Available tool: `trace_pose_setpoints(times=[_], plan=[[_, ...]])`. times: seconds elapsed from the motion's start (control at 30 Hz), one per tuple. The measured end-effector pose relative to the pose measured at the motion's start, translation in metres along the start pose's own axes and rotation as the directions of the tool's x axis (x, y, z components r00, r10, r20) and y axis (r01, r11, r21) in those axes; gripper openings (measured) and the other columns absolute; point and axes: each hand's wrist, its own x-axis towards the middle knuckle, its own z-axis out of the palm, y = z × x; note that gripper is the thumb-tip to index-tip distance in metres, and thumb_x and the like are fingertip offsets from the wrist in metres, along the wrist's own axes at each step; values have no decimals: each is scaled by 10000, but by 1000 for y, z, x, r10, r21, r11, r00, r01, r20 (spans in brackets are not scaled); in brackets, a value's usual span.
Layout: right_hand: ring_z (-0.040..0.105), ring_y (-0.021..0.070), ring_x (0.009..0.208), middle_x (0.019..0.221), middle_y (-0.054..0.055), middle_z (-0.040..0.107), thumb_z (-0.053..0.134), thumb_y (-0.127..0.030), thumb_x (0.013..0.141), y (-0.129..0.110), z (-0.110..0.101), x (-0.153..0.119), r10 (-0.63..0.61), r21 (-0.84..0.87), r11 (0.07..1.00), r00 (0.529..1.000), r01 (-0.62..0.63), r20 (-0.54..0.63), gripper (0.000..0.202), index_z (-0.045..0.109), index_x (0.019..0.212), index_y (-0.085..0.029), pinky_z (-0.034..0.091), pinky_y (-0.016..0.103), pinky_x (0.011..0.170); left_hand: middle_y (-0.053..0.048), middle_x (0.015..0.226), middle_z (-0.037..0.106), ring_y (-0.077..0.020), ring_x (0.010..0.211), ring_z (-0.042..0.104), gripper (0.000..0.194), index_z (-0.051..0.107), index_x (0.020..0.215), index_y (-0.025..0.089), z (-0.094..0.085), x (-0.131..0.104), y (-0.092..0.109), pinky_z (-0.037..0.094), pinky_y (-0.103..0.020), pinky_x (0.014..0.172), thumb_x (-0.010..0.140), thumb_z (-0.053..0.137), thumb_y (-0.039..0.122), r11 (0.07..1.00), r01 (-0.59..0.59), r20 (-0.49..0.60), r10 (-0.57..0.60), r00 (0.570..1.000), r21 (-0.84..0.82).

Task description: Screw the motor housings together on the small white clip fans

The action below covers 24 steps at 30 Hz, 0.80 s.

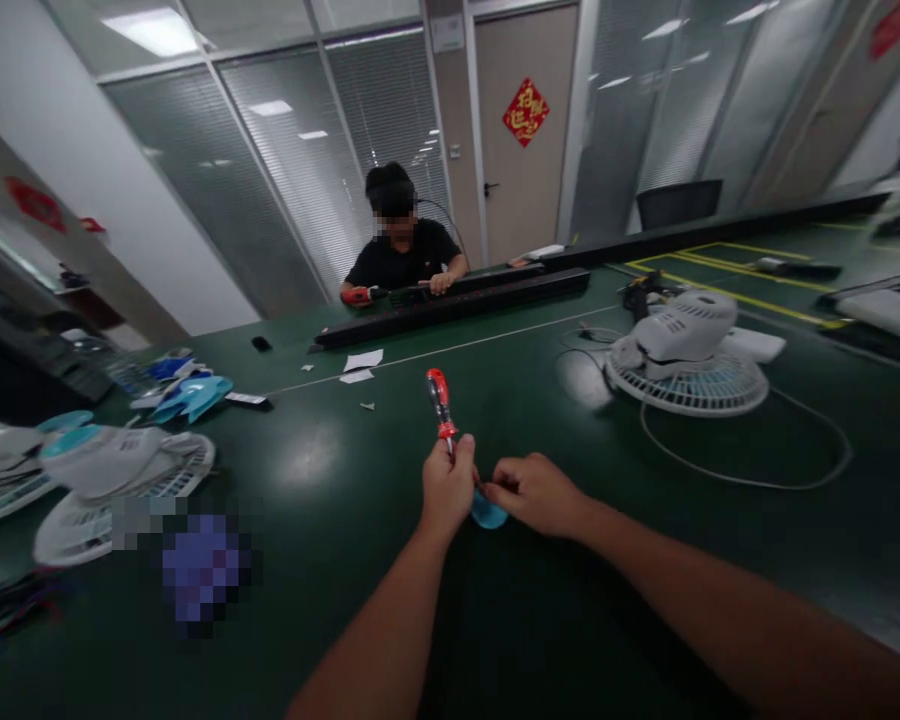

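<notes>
My left hand (450, 480) is closed around the shaft of a screwdriver (439, 400). Its red and black handle points up and away from me, and its tip is hidden by my fingers. Close beside it, my right hand (540, 490) has its fingertips pinched together near the left fingers. What the right fingers hold is too small and covered to make out. Beneath and between both hands shows a round light-blue plastic piece (489, 514), partly covered by the fingers.
A white fan part with a grille (690, 360) and its cord lie on the right of the green table (360, 620). More fan parts (120, 480) and blue plastic pieces (195, 395) are at left. Across the table, a person (405, 250) holds a red tool by a long black bar (457, 308).
</notes>
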Motion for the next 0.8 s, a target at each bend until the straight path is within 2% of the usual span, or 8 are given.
trace_pose_setpoints(times=[0.17,0.37,0.47,0.57,0.6,0.67,0.73,0.8], plan=[[667,130,893,991,45,688,635,-431,991,4,1,-1,-51,-21,998,997,52,56,325,671,1092,-123,596,338,851,18,530,609,-134,444,558,432,541,752,208,-3,-2,3,437,-249,499,841,620,623,999,19,31,-20,999,30],[659,113,835,953,34,686,647,-421,986,8,3,-3,-161,40,987,984,158,70,315,672,1077,-120,596,310,803,-26,641,722,-147,459,615,381,556,832,200,-4,-5,8,470,-249,486,867,576,579,996,40,43,-43,998,78],[654,105,813,942,31,684,639,-411,993,7,-1,-5,-189,86,978,982,189,-8,305,672,1077,-119,595,293,778,-25,632,722,-126,417,567,347,543,825,203,-3,-7,11,432,-234,453,904,533,540,992,32,38,-37,999,125],[662,114,857,996,46,688,619,-418,1004,12,-15,-6,-92,129,984,968,125,-234,316,668,1112,-125,600,306,805,-21,637,724,-121,396,541,323,545,831,205,-3,-7,10,405,-232,434,930,519,512,989,31,52,-39,998,143],[665,119,877,1026,55,690,608,-426,1009,17,-23,-7,-32,150,985,943,86,-332,326,664,1138,-132,602,309,812,-20,640,725,-122,400,544,317,550,838,205,-3,-6,10,405,-233,439,937,521,505,988,29,62,-38,997,151],[670,136,927,1099,73,683,580,-449,1021,31,-46,-7,104,198,980,841,4,-531,376,641,1226,-139,607,324,826,-15,644,722,-124,423,561,309,565,858,203,-3,-5,8,418,-233,465,953,522,494,986,18,84,-33,996,165],[670,144,957,1154,86,674,572,-457,1024,50,-77,-8,209,230,971,692,-64,-691,403,622,1280,-150,610,332,837,-12,651,718,-126,462,588,306,580,882,199,-4,-5,7,436,-233,500,973,512,484,985,6,105,-24,994,173],[670,162,1009,1209,98,659,585,-445,1018,73,-115,-10,262,232,965,505,-124,-822,428,596,1330,-152,611,359,871,-5,635,699,-131,496,607,305,583,890,199,-4,-4,7,444,-233,526,992,489,470,984,-4,120,-18,993,178]])
